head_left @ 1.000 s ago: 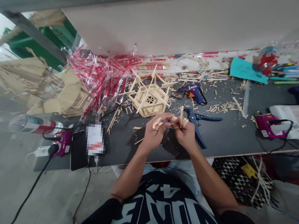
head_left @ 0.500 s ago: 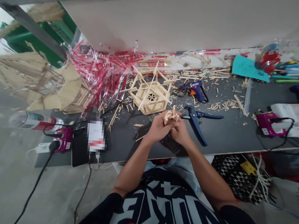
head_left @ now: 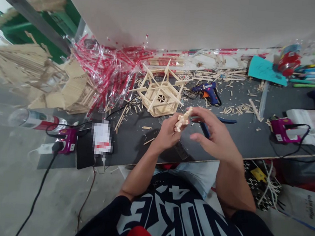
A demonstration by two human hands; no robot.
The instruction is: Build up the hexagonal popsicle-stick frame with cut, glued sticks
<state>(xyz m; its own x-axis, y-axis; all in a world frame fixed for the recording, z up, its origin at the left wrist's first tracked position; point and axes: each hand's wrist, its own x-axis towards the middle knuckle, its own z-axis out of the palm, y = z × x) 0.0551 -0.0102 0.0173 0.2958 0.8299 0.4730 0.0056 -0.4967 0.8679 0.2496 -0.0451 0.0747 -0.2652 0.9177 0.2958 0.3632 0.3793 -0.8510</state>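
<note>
My left hand (head_left: 168,134) is shut on a small cluster of glued wooden stick pieces (head_left: 183,119), pinched between fingers and thumb. My right hand (head_left: 214,132) hovers just right of that cluster, fingers apart and holding nothing. Its index finger reaches close to the cluster, but I cannot tell if they touch. Beyond both hands, a hexagonal popsicle-stick frame (head_left: 161,94) stands on the dark grey table (head_left: 132,149). Blue pliers (head_left: 205,129) lie mostly hidden under my right hand.
A blue glue gun (head_left: 210,92) and scattered stick offcuts (head_left: 236,110) lie beyond my hands. Red-and-clear plastic wrap (head_left: 108,72) heaps to the left, beside stacked stick panels (head_left: 71,91). A magenta device (head_left: 281,130) sits at right, and a phone (head_left: 84,151) lies near the table's front edge.
My right hand has parted from the stick cluster, moved right and opened its fingers. Earlier both hands worked together on the cluster. The left hand now holds it alone.
</note>
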